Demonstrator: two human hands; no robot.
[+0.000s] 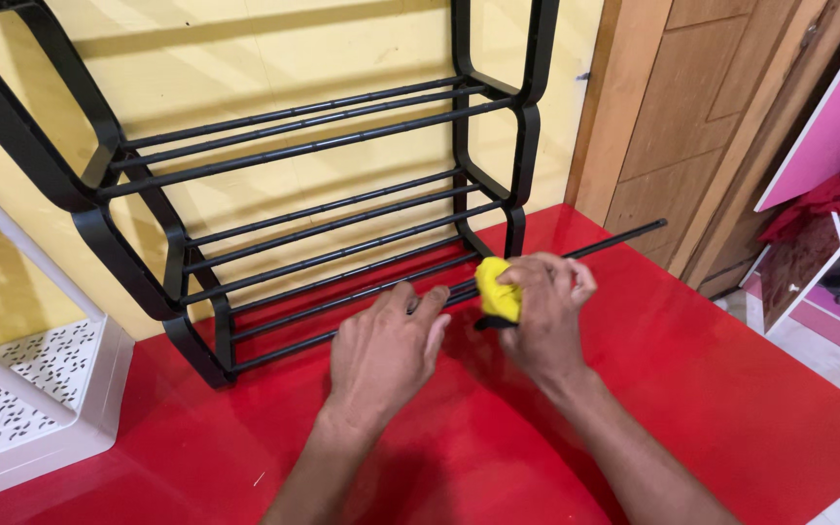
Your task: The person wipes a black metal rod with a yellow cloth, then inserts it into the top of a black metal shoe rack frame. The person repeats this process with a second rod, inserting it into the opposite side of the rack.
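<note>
I see my left hand (383, 350) lying palm down, fingers loosely spread and gripping nothing, their tips touching the lowest bars of the black rack (274, 194). My right hand (542, 309) is curled shut around a yellow cloth (496, 289), pressed against a loose black rod (614, 238) that runs out past those fingertips. The rod's near end is hidden under cloth and fingers; the rack's top is cut off.

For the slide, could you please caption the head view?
Right hand wipes a loose black rod with a yellow cloth; left hand steadies it beside a black rack.
</note>
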